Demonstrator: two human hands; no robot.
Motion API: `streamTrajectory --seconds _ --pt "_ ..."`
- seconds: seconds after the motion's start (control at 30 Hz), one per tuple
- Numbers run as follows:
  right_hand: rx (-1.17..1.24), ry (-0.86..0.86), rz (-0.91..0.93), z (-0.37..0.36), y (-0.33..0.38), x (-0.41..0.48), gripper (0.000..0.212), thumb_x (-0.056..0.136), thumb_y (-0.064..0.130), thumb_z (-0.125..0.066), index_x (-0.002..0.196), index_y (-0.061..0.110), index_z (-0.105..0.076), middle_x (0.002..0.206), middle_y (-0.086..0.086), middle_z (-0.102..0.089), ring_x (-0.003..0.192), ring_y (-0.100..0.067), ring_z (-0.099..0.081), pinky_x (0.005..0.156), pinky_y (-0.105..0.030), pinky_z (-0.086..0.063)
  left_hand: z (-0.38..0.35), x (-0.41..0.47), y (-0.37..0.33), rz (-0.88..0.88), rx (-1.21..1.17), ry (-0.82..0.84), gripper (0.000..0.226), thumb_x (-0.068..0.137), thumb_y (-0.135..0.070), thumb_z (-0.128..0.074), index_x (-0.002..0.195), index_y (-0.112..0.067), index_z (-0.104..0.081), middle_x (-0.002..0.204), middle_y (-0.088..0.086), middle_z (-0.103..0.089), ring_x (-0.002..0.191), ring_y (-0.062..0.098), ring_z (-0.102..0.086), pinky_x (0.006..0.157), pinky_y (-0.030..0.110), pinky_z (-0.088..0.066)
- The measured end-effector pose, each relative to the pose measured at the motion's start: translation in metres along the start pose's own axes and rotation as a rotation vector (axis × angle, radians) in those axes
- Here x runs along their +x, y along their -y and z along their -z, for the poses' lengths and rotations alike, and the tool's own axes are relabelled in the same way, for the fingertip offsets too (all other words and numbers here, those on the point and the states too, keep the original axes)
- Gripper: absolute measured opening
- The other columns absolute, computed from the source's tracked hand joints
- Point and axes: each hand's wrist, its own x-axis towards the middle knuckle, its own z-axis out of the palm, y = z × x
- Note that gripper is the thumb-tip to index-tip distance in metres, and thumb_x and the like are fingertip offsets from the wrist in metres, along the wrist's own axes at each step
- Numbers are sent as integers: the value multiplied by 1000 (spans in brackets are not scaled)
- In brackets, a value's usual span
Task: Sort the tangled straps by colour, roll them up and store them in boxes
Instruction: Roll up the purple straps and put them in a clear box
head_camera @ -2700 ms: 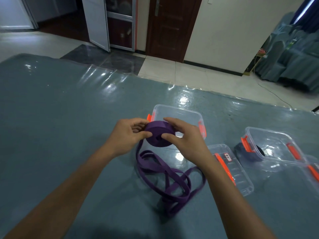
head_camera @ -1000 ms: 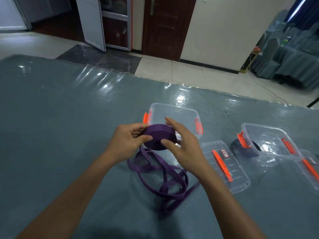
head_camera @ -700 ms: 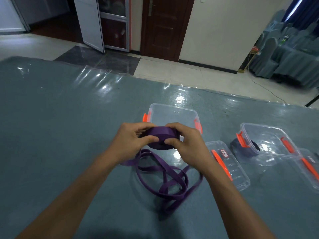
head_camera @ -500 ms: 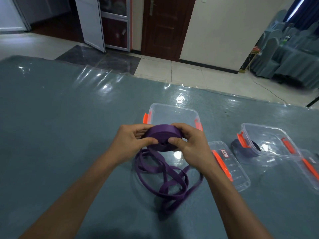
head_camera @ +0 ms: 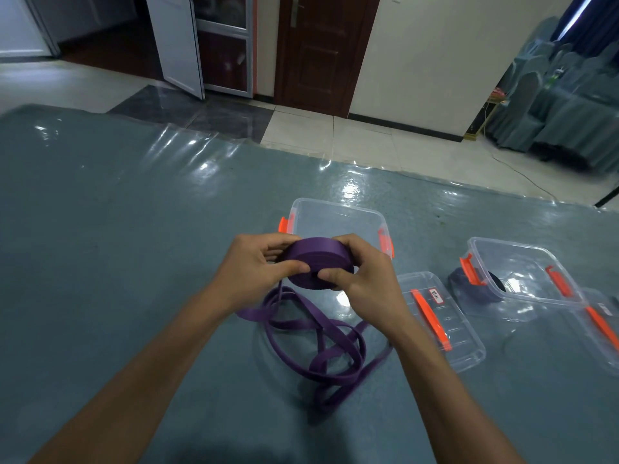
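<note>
Both hands hold a thick roll of purple strap (head_camera: 315,259) above the table. My left hand (head_camera: 254,266) grips its left side with the thumb across the front. My right hand (head_camera: 361,279) pinches its right side. The loose length of the purple strap (head_camera: 318,343) trails down from the roll and lies in tangled loops on the table below my hands. An open clear box (head_camera: 338,219) with orange clips stands just behind the roll. Its lid (head_camera: 442,323) lies to the right of my right hand.
A second clear box (head_camera: 522,272) with orange clips stands at the right, with a dark strap roll (head_camera: 469,293) beside it and another lid (head_camera: 603,326) at the frame's right edge. The table (head_camera: 117,229) has a shiny grey-blue cover. Its far edge meets a tiled floor.
The roll has been turned in my hands and has taken up more strap. The loose loops on the table have shifted and shrunk a little.
</note>
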Motion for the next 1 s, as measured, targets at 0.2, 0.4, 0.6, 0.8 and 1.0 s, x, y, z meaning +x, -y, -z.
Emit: streamTrajectory --seconds 0.2,0.4,0.6,0.8,1.0 --pt "238 -26 -68 4 0 -2 34 73 6 -81 94 29 -70 91 -5 -73 85 -26 -72 61 -37 -61 -2 -1 3 87 -135 32 43 69 -7 -89 107 -21 -76 99 -2 -79 94 16 -76 86 27 -60" --pt "282 -46 -63 -3 -3 -5 37 74 6 -82 98 32 -70 95 -2 -74 87 -23 -73 64 -38 -62 0 -2 1 75 -173 22 37 67 -12 -88 100 -24 -77 95 -3 -80 89 16 -77 78 21 -59" --pt "-341 111 190 4 1 3 62 83 17 -79 137 37 -54 126 15 -65 115 -1 -58 98 -17 -46 8 0 5 44 6 108 37 73 -4 -87 101 -25 -78 92 -7 -79 87 11 -76 83 19 -57" --pt "-94 8 122 6 -6 1 54 81 -3 -75 120 33 -68 111 8 -72 105 -9 -65 91 -29 -55 3 4 2 48 -58 56 36 69 -15 -91 99 -31 -79 94 -7 -79 90 11 -76 84 21 -58" --pt "495 -159 -68 8 -3 1 50 87 -5 -69 118 34 -70 108 -4 -74 97 -32 -73 61 -44 -62 -19 1 6 89 -462 -145 31 71 -16 -80 95 -34 -82 99 -3 -79 91 12 -76 79 19 -57"
